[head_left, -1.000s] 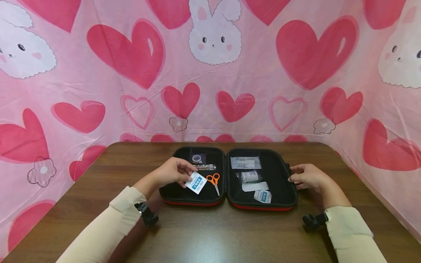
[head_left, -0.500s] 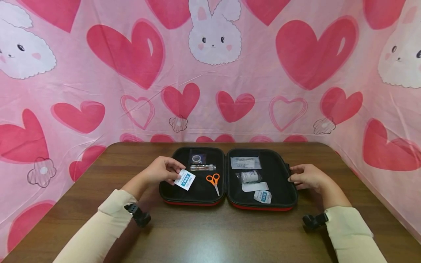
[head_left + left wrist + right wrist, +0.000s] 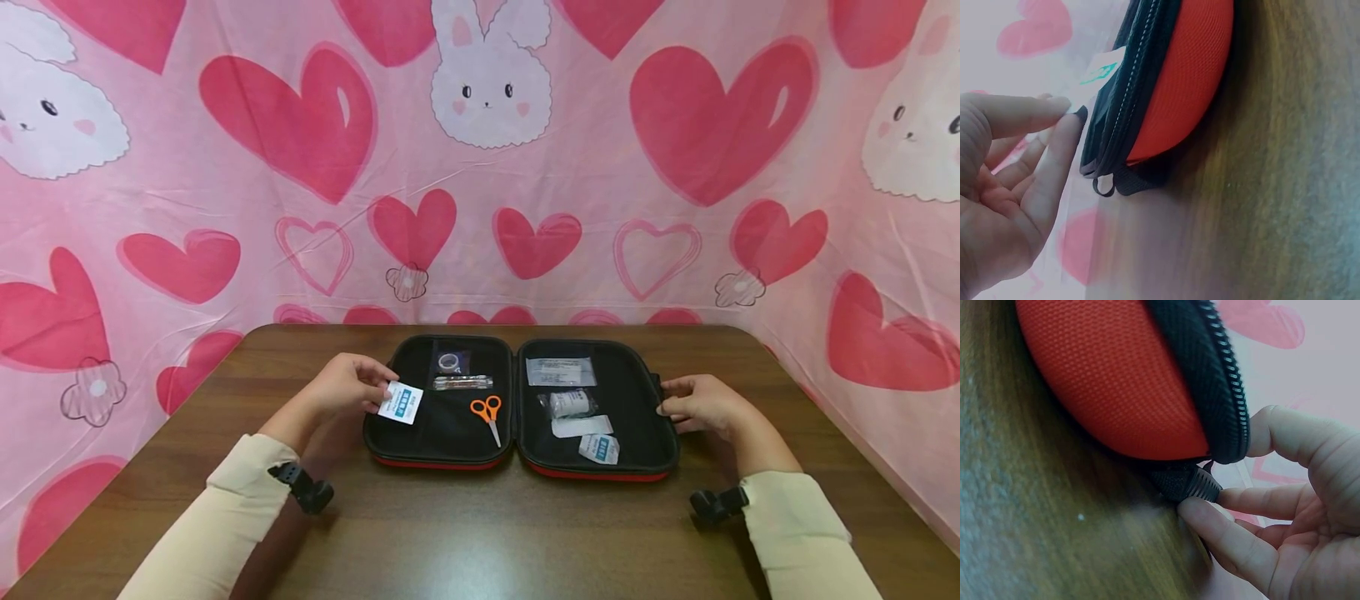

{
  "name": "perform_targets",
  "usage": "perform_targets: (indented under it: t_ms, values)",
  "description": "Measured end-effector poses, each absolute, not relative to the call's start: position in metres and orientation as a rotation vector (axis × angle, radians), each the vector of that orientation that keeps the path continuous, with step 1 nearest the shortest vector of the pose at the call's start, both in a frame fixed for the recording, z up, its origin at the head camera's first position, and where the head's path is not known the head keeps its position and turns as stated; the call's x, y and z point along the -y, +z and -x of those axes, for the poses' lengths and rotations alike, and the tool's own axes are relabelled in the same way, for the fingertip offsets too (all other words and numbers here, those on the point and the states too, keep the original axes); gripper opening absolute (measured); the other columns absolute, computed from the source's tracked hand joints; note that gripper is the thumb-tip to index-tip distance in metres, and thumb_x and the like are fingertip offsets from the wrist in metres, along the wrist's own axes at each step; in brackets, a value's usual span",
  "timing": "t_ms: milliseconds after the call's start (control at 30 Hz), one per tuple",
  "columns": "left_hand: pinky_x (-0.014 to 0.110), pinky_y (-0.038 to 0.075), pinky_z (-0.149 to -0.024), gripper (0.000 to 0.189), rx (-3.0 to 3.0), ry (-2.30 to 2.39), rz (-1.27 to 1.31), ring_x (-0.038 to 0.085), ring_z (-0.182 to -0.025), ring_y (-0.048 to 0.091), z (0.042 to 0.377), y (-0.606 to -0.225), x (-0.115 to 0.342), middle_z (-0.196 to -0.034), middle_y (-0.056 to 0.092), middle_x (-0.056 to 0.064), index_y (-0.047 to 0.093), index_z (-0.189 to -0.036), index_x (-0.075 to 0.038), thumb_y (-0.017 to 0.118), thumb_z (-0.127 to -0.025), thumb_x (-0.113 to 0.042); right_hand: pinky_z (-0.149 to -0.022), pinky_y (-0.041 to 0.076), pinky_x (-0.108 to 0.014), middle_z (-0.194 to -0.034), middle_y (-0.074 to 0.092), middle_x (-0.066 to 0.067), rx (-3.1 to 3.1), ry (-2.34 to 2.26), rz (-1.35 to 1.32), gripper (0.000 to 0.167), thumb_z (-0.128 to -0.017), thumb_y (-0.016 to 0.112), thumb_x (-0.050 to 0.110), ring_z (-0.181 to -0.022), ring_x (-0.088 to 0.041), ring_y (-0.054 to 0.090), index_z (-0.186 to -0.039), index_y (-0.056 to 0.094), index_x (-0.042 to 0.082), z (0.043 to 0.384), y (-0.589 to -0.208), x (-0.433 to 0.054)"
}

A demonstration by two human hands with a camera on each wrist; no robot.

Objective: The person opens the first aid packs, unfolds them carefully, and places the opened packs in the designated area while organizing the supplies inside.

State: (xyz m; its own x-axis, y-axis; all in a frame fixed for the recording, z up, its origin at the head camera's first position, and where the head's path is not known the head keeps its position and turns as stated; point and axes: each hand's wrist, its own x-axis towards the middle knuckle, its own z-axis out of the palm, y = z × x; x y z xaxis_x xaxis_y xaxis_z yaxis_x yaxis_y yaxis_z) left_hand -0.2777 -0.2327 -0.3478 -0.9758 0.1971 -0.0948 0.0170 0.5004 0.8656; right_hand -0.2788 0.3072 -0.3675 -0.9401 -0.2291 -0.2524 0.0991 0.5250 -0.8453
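A zippered first-aid case, red outside and black inside, lies unfolded on the table. Between thumb and finger my left hand pinches a white sachet with a blue label, held over the left half's outer edge. In the left wrist view the sachet stands close to the zippered rim. My right hand holds the case's right edge. Seen from the right wrist, its fingers touch the zippered rim and the black strap. Orange-handled scissors lie in the left half.
The left half also has a tape roll in a bag and a packet of thin sticks. In the right half lie a flat packet, a wrapped bandage roll, a white strip and another sachet.
My left hand has moved left with the sachet, from beside the scissors to the case's left edge, uncovering the packet of sticks. My right hand has stayed put.
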Motion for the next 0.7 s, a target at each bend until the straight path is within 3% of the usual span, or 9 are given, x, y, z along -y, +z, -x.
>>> perform_targets:
  t_ms: [400, 700]
  values:
    - [0.035, 0.059, -0.060, 0.020, -2.640, 1.376, -0.243, 0.019, -0.066, 0.066, 0.285, -0.353, 0.224, -0.086, 0.071, 0.019, 0.070, -0.101, 0.011, 0.070, -0.081, 0.009, -0.081, 0.057, -0.044, -0.120, 0.052, -0.035, -2.440, -1.381, 0.106, 0.070, -0.088, 0.067, 0.007, -0.092, -0.028, 0.065, -0.138, 0.029, -0.023, 0.277, -0.367, -0.307]
    - [0.035, 0.059, -0.060, 0.020, -2.624, 1.357, -0.218, 0.019, -0.065, 0.066, 0.288, -0.357, 0.204, -0.079, 0.069, 0.016, 0.070, -0.098, 0.011, 0.072, -0.078, 0.012, -0.082, 0.056, -0.045, -0.120, 0.053, -0.035, -2.450, -1.375, 0.116, 0.068, -0.088, 0.066, 0.007, -0.092, -0.028, 0.065, -0.137, 0.030, -0.023, 0.275, -0.366, -0.306]
